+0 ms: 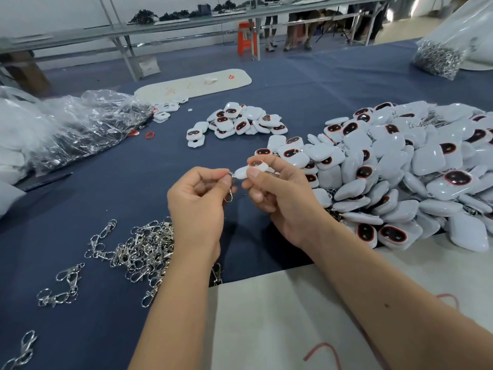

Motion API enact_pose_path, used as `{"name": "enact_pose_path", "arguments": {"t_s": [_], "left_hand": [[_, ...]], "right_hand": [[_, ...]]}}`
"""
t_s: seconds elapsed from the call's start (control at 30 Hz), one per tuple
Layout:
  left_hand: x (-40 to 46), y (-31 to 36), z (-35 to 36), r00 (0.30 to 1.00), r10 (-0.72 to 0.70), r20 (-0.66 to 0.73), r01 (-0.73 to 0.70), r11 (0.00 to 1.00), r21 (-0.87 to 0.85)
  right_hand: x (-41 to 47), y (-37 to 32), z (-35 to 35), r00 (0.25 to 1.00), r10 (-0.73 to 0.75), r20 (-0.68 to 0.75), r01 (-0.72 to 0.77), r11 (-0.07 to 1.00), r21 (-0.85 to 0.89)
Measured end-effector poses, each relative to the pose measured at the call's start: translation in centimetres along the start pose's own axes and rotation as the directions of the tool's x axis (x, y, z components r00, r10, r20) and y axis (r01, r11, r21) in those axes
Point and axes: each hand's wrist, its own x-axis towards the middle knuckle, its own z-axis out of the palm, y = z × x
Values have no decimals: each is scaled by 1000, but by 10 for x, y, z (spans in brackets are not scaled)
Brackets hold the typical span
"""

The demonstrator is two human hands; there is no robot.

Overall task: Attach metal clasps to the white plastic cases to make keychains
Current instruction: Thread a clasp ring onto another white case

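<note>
In the middle of the frame, the left hand (197, 193) pinches a metal clasp (229, 194), and the right hand (277, 188) holds one white case (249, 170) in its curled fingers. The clasp's ring touches the edge of the case, so this one looks like it is being joined right now.

A big heap of cases (400, 169) fills the right side. Bits of metal peek out between them, so I think many are done already. A small pile of cases (237, 121) sits in the upper middle, and these likely wait for clasps. Loose clasps (138, 252) lie at the lower left, and a bag of more clasps (440, 58) stands at the upper right. So lots of work is left.

The table has a dark blue cloth (306, 84). Crinkly clear plastic bags (88, 124) lie at the left. Far back are long metal tables (186, 25) and an orange stool (246, 38).
</note>
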Motion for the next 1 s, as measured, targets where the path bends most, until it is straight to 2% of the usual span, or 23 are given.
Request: {"name": "enact_pose_path", "arguments": {"t_s": [0.07, 0.13, 0.2, 0.33, 0.4, 0.47, 0.53, 0.6, 0.67, 0.73, 0.83, 1.0], "left_hand": [[3, -2, -3, 994, 108, 16, -109, 978, 178], [5, -2, -6, 974, 213, 81, -228, 893, 388], [5, -1, -8, 954, 261, 149, -300, 798, 523], [5, 1, -11, 935, 250, 251, -354, 694, 627], [6, 1, -13, 942, 225, 251, -335, 698, 633], [5, 2, -13, 965, 175, 195, -256, 790, 557], [2, 2, -9, 995, 57, 83, -82, 934, 347], [-1, 4, -3, 994, -109, 19, 107, 989, 101], [-3, 6, 0, 968, -246, 44, 249, 966, -72], [-3, 8, 1, 943, -324, 77, 333, 924, -188], [-2, 10, 1, 940, -336, 62, 340, 902, -268], [-3, 12, 0, 946, -324, 27, 318, 905, -284]], "right_hand": [[-1, 1, 0, 1000, -17, -24, 16, 999, -45], [-2, 2, 1, 998, -38, -45, 33, 993, -113], [-3, 4, 2, 997, -49, -61, 38, 986, -165], [-3, 6, 3, 994, -65, -85, 39, 960, -276], [-3, 6, 3, 995, -67, -69, 45, 956, -290], [-2, 5, 3, 997, -64, -47, 52, 972, -230], [-1, 4, 2, 998, -54, -28, 50, 990, -130], [0, 3, 1, 999, -45, -16, 44, 997, -67], [0, 2, 0, 999, -43, -7, 43, 998, -37], [1, 3, -1, 999, -44, -3, 44, 999, -23], [1, 4, -1, 999, -34, 8, 34, 999, -40], [1, 6, -1, 998, -36, 50, 41, 994, -97]]}}
